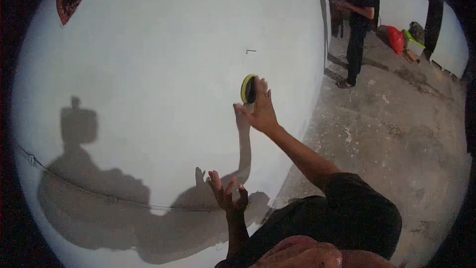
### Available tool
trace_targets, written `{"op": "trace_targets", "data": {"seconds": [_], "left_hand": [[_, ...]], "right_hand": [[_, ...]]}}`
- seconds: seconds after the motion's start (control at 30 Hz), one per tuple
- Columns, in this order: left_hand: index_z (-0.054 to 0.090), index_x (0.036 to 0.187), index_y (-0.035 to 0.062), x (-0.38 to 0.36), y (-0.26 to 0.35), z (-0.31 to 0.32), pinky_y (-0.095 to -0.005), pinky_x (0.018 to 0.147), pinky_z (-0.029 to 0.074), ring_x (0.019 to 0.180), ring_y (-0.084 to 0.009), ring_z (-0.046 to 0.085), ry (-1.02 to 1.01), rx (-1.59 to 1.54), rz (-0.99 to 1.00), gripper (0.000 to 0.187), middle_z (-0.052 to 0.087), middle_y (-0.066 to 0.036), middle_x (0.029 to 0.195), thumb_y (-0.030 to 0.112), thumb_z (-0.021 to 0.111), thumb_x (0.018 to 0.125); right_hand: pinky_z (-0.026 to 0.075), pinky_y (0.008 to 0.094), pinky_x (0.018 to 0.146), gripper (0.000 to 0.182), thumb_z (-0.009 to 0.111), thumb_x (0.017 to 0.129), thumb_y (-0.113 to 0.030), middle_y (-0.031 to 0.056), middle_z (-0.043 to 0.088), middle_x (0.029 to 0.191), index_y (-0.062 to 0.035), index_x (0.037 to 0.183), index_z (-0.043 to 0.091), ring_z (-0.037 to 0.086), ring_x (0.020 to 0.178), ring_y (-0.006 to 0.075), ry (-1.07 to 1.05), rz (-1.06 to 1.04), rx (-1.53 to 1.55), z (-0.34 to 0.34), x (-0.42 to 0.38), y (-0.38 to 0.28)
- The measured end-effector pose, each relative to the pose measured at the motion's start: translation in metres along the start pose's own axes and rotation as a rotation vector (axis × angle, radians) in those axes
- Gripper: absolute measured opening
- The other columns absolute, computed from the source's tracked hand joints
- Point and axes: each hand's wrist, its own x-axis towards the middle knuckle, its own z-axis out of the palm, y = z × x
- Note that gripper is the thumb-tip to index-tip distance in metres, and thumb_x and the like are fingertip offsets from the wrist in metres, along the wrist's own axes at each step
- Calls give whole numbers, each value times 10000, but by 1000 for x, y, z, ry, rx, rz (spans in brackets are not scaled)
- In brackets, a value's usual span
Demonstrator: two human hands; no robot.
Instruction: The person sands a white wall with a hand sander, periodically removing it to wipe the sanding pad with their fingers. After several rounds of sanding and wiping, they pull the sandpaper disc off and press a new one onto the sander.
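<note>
A round object with a yellow-green rim and dark middle appears against the white wall. My right hand is raised at its right and lower edge, fingers stretched out and thumb apart, partly covering it; whether they touch is unclear. Lower down, my left hand is held up near the wall with spread, slightly curled fingers and nothing in it. Above the round object, a small bent dark hook or nail shows on the wall.
A cable runs along the lower wall, among shadows. On the right, a person in dark clothes stands on the concrete floor. Behind are a red bag and a green-rimmed container. A reddish-brown item hangs upper left.
</note>
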Motion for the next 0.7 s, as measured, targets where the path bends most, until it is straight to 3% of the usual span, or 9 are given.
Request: {"op": "trace_targets", "data": {"seconds": [0.1, 0.2, 0.27, 0.33, 0.47, 0.57, 0.63, 0.7], "left_hand": [[586, 1214, 167, 1, -3, -2, -704, 1125, 223, 1417, -491, 335, 7, 26, 5, 287, 415, -294, 1472, 237, 605, 937], [597, 1202, 175, -6, -4, -3, -700, 1126, 231, 1412, -491, 343, 26, 40, -25, 275, 419, -291, 1471, 249, 608, 938], [603, 1199, 181, -10, -8, 4, -698, 1126, 236, 1408, -492, 349, 64, 28, -26, 271, 422, -291, 1468, 253, 609, 938], [615, 1213, 195, -22, -13, 7, -688, 1127, 247, 1397, -495, 365, 59, -64, -287, 283, 430, -291, 1465, 251, 615, 935], [616, 1229, 206, -9, -11, 1, -682, 1127, 255, 1394, -500, 369, 48, 5, -128, 293, 432, -283, 1468, 248, 602, 940], [617, 1229, 190, -11, -10, -8, -686, 1123, 256, 1398, -502, 361, 80, 41, -46, 294, 435, -271, 1470, 244, 596, 941], [606, 1236, 162, -12, -12, -7, -692, 1121, 249, 1400, -507, 355, 74, 74, -63, 306, 433, -283, 1466, 235, 599, 938], [602, 1238, 157, -17, -17, -3, -694, 1121, 246, 1399, -511, 354, 56, 75, -71, 310, 431, -290, 1465, 234, 602, 938]], "right_hand": [[112, 616, 1189, 1085, 625, 882, -611, 415, 138, 1534, 44, 1543, 67, 92, 1458, 557, 106, 37, -55, 3, 36, 18], [107, 622, 1187, 1029, 614, 902, -566, 418, 129, 1533, 49, 1541, 91, 86, 1456, 563, 209, 36, 4, 7, 47, 24], [103, 627, 1185, 995, 603, 915, -537, 415, 122, 1536, 47, 1541, 98, 80, 1457, 562, 155, 5, -13, 15, 31, 27], [92, 641, 1181, 934, 580, 933, -492, 406, 105, 1545, 46, 1540, 118, 71, 1469, 542, 50, -46, -58, 21, 10, 29], [40, 596, 1189, 853, 563, 968, -401, 333, 144, 1584, 26, 1550, 109, 76, 1495, 480, 220, -12, 90, 15, 64, 55], [45, 597, 1198, 879, 550, 954, -486, 348, 102, 1584, -3, 1555, 128, 53, 1489, 500, 274, -50, 132, 7, 74, 56], [72, 604, 1193, 896, 550, 950, -505, 350, 112, 1582, 2, 1554, 124, 56, 1489, 501, 247, -47, 66, 11, 52, 51], [76, 599, 1194, 912, 538, 951, -528, 352, 119, 1579, 16, 1551, 117, 53, 1489, 502, 75, -81, 20, 12, 16, 37]]}}
